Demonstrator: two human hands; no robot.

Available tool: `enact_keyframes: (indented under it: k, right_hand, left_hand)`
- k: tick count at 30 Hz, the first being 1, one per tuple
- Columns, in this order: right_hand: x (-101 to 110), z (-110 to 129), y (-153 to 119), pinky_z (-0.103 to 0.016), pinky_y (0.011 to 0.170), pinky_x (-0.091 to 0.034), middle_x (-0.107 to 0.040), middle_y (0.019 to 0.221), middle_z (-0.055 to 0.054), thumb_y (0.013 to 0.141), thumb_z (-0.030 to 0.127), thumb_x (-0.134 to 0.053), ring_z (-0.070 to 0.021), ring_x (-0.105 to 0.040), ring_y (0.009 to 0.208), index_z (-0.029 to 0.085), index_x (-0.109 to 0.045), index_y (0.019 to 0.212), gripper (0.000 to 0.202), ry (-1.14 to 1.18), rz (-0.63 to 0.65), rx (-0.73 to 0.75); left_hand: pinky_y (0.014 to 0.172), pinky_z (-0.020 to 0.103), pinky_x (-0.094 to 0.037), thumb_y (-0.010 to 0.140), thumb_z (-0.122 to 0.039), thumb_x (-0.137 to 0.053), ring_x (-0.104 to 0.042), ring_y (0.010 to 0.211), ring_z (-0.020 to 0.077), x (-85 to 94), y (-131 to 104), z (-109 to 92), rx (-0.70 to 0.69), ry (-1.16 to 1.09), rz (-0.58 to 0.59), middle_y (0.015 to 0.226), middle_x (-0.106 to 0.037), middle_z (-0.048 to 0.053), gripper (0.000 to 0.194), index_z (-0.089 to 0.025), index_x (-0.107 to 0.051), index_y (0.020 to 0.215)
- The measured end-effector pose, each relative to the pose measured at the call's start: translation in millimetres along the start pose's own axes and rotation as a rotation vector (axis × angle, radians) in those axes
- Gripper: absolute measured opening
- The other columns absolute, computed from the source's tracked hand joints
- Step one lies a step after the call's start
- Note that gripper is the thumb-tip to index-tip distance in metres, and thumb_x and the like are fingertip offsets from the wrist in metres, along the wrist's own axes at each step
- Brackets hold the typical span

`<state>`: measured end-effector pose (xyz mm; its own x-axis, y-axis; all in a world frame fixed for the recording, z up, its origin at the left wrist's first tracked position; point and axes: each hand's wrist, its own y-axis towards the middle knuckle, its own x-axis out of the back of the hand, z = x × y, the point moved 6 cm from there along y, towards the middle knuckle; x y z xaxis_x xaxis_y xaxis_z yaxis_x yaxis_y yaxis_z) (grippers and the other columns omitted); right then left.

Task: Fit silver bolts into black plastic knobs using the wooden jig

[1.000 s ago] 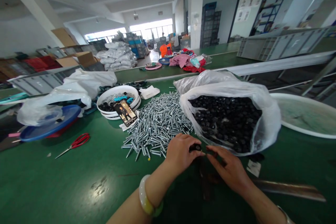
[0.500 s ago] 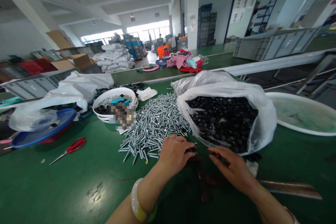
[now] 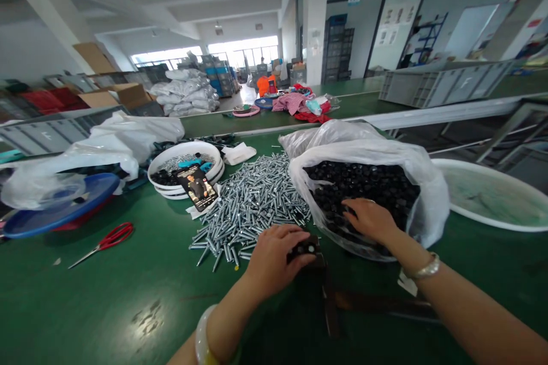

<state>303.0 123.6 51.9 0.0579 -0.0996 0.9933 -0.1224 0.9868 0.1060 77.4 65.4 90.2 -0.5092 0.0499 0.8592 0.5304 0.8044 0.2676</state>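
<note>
My left hand [image 3: 277, 258] is closed on a small black plastic part [image 3: 303, 247] with a pale round spot showing in it. A dark metal fixture [image 3: 329, 302] stands on the bench directly beneath. My right hand [image 3: 371, 220] reaches into the mouth of a clear plastic bag [image 3: 435, 199] full of small black plastic parts [image 3: 363, 179]. Its fingers are stretched out and slightly apart over the parts, with the tips partly lost against the black. Left of the bag, beside my left hand, spreads a loose pile of silver screws [image 3: 261, 194].
Red-handled scissors [image 3: 116, 236] lie at left near a blue tray [image 3: 64, 218]. A phone [image 3: 197, 188] leans on stacked white bowls [image 3: 159, 189]. On the right is a large white round tray [image 3: 492, 219]. A grey crate [image 3: 449, 86] stands on the bench behind.
My right hand has moved from beside the fixture up and forward into the bag. The left hand stays by the fixture, and the black part in it shows more clearly.
</note>
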Motion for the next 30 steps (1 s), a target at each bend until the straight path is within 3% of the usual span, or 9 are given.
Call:
enact_keyframes:
  k: [3,5,8,12,16,21,26,30]
  right_hand:
    - [-8.4,1.3,15.9,-0.030,0.075,-0.045,-0.067,0.098,-0.007,0.080,0.027,-0.050,-0.0212,-0.061,0.092,0.022,-0.063,0.101,0.025,-0.009,0.051,0.016]
    - [-11.3,-5.6,18.7,-0.031,0.071,-0.045,-0.067,0.094,-0.007,0.079,0.026,-0.049,-0.0214,-0.062,0.087,0.022,-0.063,0.097,0.023,-0.022,0.061,-0.008]
    - [-8.1,-24.1,15.9,-0.033,0.067,-0.045,-0.066,0.090,-0.010,0.078,0.025,-0.047,-0.0234,-0.062,0.082,0.019,-0.063,0.094,0.023,-0.053,0.061,-0.064]
    - [2.7,-34.3,12.1,-0.035,0.069,-0.046,-0.063,0.096,-0.013,0.078,0.027,-0.048,-0.0269,-0.059,0.091,0.017,-0.064,0.096,0.027,-0.088,0.044,-0.070]
    - [0.2,-11.5,21.3,-0.030,0.075,-0.045,-0.061,0.103,-0.008,0.081,0.021,-0.045,-0.0215,-0.056,0.096,0.023,-0.062,0.103,0.028,-0.072,0.045,0.051]
    - [-14.3,1.2,36.9,-0.032,0.069,-0.045,-0.061,0.096,-0.012,0.075,0.010,-0.047,-0.0239,-0.058,0.088,0.018,-0.064,0.089,0.024,-0.029,0.052,0.079]
    - [-12.5,-25.5,31.9,-0.033,0.070,-0.045,-0.062,0.087,-0.012,0.072,0.021,-0.052,-0.0240,-0.060,0.082,0.014,-0.062,0.085,0.017,0.101,0.017,0.019]
    - [-8.3,-40.4,28.4,-0.025,0.052,-0.044,-0.065,0.077,-0.007,0.077,0.017,-0.038,-0.0159,-0.061,0.065,0.013,-0.057,0.094,0.027,0.288,0.009,-0.047]
  left_hand:
    - [0.084,0.032,-0.043,0.085,-0.035,-0.046,-0.056,0.094,0.0188,8.6,8.9,35.2,0.144,-0.011,-0.061,0.100,-0.064,0.004,0.025,-0.023,-0.064,0.099]
    - [0.078,0.031,-0.045,0.084,-0.034,-0.047,-0.059,0.085,0.0178,4.1,19.4,57.0,0.205,0.021,0.005,0.097,-0.065,0.003,0.024,-0.023,-0.065,0.096]
    - [0.079,0.030,-0.045,0.080,-0.035,-0.053,-0.060,0.084,0.0174,-14.0,41.5,73.1,0.176,0.063,0.136,0.103,-0.064,0.002,0.026,-0.026,-0.063,0.102]
    - [0.086,0.032,-0.042,0.077,-0.036,-0.057,-0.058,0.096,0.0214,-39.7,71.8,74.8,0.137,0.073,0.200,0.110,-0.063,0.003,0.030,-0.028,-0.062,0.106]
    - [0.085,0.033,-0.042,0.074,-0.032,-0.061,-0.058,0.094,0.0222,-54.8,86.6,74.0,0.126,0.017,0.231,0.101,-0.065,0.002,0.024,-0.028,-0.065,0.097]
    - [0.085,0.033,-0.043,0.070,-0.031,-0.064,-0.058,0.088,0.0212,-53.0,81.4,84.3,0.179,-0.100,0.208,0.087,-0.065,0.002,0.016,-0.023,-0.065,0.084]
    - [0.064,0.028,-0.051,0.078,-0.036,-0.054,-0.060,0.066,0.0145,-47.6,74.2,93.5,0.276,-0.330,0.156,0.068,-0.061,0.002,0.021,-0.015,-0.056,0.081]
    - [0.059,0.023,-0.052,0.087,-0.027,-0.037,-0.063,0.065,0.0109,-46.3,88.5,82.0,0.268,-0.508,0.153,0.071,-0.060,0.002,0.020,-0.014,-0.051,0.094]
